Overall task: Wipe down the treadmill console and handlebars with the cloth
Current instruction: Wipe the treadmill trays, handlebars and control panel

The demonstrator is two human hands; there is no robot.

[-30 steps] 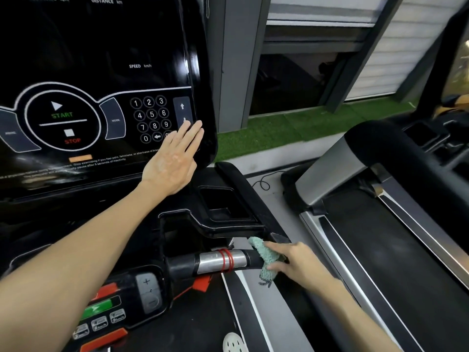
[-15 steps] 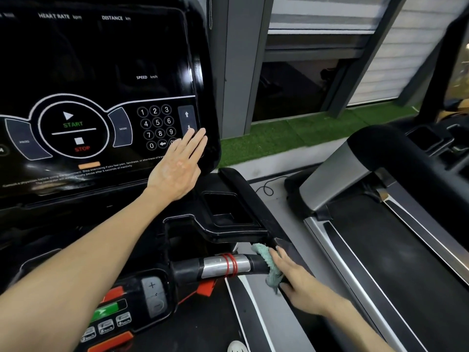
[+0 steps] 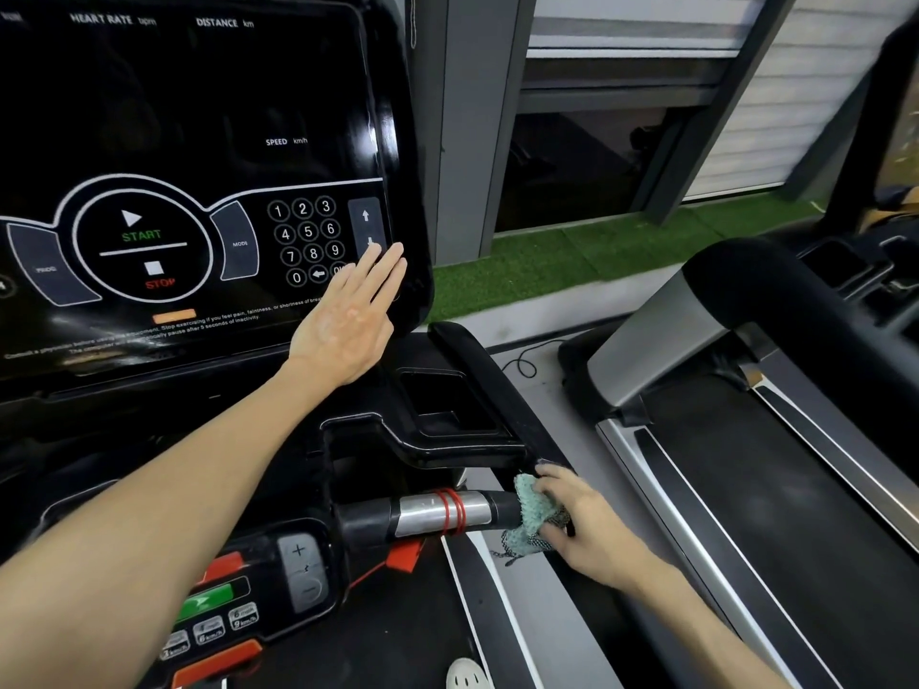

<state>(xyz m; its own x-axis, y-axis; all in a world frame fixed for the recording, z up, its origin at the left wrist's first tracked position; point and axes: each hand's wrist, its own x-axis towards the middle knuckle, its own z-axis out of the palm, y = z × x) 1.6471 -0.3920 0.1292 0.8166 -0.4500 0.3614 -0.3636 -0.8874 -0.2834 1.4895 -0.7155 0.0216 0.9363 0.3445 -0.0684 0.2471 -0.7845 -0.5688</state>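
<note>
At the far left, the glossy black treadmill console (image 3: 199, 116), marked with white START and STOP symbols and a number keypad, is seen standing upright. Its lower right corner, beside the arrow keys, is touched by the left hand (image 3: 348, 320), which is laid flat with straight fingers. Its grip is open and nothing is held in it.

Below, a small black control pad with green and orange buttons (image 3: 278, 574) is seen. From beside it a black horizontal handlebar with a silver sensor band and red rings (image 3: 437, 512) is carried to the right. At the right end of this bar, just under the black side rail, the small pale-green woven cloth (image 3: 534, 514) is bunched against the bar. It is pinched there by the right hand (image 3: 592, 524), whose grip is closed on it with curled fingers, while a frayed edge is left hanging below. Further right, a grey-and-black neighbouring treadmill (image 3: 746, 464) is seen, well apart from both hands.

The cloth is judged to be light, soft and limp, so it can be wrapped round the bar and slid along it. It is best held by its bunched middle, with the loose edge gathered in. The silver band and the glossy console are probably smooth, so firm, even pressure may be needed.
</note>
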